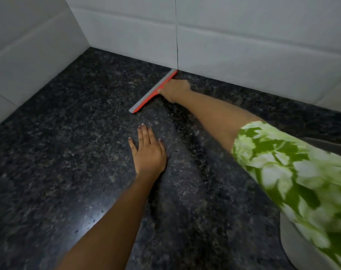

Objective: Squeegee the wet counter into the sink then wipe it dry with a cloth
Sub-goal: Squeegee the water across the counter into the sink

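A gray sink peeked out at the lower right, mostly hidden by a green flowered sleeve. The dark speckled stone table met white wall tiles in a corner. The right hand had its fingers wrapped around the red squeegee, whose far end touched the wall, and the left hand lay flat, fingers together.

At the right of the frame, the right arm wears a short sleeve printed with white, blurred, perhaps floral shapes on green. The left hand has dark-painted nails, forearm bare.
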